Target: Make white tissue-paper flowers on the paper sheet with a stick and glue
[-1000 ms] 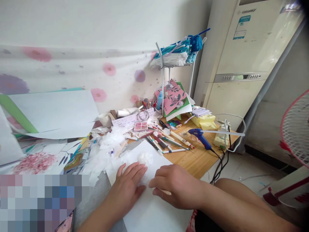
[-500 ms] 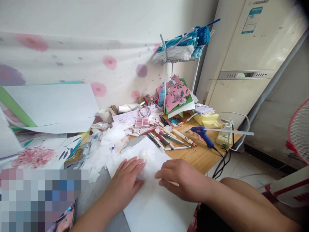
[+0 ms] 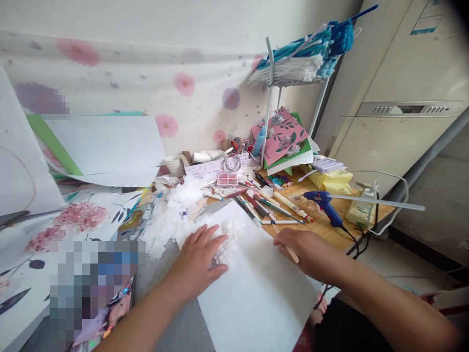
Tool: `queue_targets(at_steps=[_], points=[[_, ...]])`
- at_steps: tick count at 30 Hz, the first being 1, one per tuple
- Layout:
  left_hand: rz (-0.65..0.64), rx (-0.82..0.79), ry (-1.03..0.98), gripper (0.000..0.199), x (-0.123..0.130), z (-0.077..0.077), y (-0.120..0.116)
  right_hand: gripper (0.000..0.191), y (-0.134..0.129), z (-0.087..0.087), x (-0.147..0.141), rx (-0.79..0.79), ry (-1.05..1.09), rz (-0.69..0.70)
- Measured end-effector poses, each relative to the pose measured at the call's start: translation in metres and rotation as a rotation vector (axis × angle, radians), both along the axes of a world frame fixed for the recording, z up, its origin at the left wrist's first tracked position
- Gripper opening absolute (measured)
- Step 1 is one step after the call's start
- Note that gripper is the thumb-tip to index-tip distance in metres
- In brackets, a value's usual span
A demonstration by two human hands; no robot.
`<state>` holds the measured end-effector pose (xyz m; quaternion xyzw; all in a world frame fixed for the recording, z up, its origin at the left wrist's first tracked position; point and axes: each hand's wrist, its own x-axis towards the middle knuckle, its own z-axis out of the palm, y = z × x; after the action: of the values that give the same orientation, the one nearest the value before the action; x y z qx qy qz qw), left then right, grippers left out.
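A large white sheet [image 3: 264, 293] lies on the table, with fluffy white flower-like clumps [image 3: 231, 232] near its upper left part. Spread beside and partly over these clumps is my left hand [image 3: 201, 261], fingers apart, holding nothing. My right hand [image 3: 308, 250] is closed around a thin wooden stick [image 3: 292, 253] over the right edge of the sheet. Pens and brushes [image 3: 269, 208] lie just beyond the sheet, and torn white tissue [image 3: 176, 205] is heaped to its left.
A blue glue gun [image 3: 324, 206] with a clear stick lies at the right, near a power strip [image 3: 361, 208] and cables. Behind stand a rack [image 3: 269, 105] of pipe cleaners and a pink floral card [image 3: 278, 137]. Flower-painted paper [image 3: 80, 215] lies left.
My right hand has moved right, away from the white clumps, with the stick now showing clearly. My left hand's fingers have spread more. The camera view has shifted.
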<state>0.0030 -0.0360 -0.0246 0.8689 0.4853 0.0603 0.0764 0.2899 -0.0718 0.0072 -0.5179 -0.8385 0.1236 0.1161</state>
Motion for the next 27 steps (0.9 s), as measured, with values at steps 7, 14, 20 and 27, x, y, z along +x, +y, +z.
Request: queue_targets(at_steps=[7,14,20,27], points=[[-0.017,0.007,-0.005,0.056,0.007,-0.001,-0.003,0.02,-0.014,-0.004,-0.001,-0.062,0.021,-0.019],[0.002,0.042,-0.033,0.053,0.007,0.0,-0.004,0.028,-0.007,-0.006,0.002,-0.027,0.288,-0.064],[-0.046,0.182,-0.081,0.048,0.006,0.003,-0.007,0.04,0.043,-0.009,-0.03,-0.416,1.112,-0.07],[-0.012,0.176,-0.067,0.04,0.002,0.0,-0.005,0.019,0.071,-0.041,-0.06,-0.603,1.204,-0.176]])
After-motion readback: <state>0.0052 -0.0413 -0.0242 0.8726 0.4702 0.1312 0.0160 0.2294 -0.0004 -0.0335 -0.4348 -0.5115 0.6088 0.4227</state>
